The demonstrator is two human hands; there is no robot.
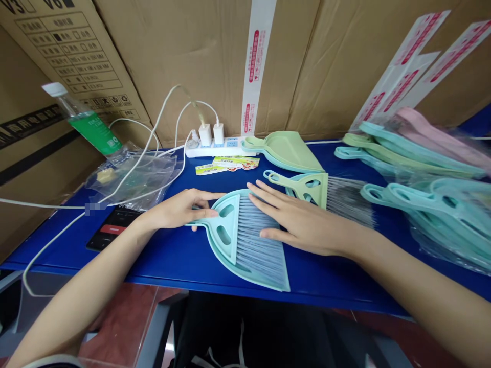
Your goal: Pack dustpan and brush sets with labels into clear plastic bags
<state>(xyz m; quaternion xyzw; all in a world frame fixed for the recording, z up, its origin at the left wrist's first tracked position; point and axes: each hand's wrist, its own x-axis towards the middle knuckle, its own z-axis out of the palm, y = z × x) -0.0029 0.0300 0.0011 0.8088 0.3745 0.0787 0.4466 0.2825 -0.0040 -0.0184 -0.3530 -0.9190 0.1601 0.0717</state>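
Note:
My left hand (187, 208) grips the stacked handles of a light-blue dustpan (218, 258) and a matching hand brush (231, 230). The brush lies in the pan with its grey-blue bristles (257, 245) pointing right. Fingers stretched out, my right hand (295, 217) rests over the bristles' far end and the pan's edge. Just behind it lie a green hand brush (316, 190) with grey bristles and, beneath it, a partly hidden light-blue one. Farther back, a green dustpan (289, 148) sits stacked on a light-blue one.
Bagged dustpans and brushes (441, 199) pile up at the right. A power strip (233, 148) with chargers and white cables stands at the back, near small printed cards (230, 164). Left are a bottle (94, 130), plastic bags (134, 176) and a phone (111, 230). Cardboard boxes (192, 51) wall the blue table (169, 266).

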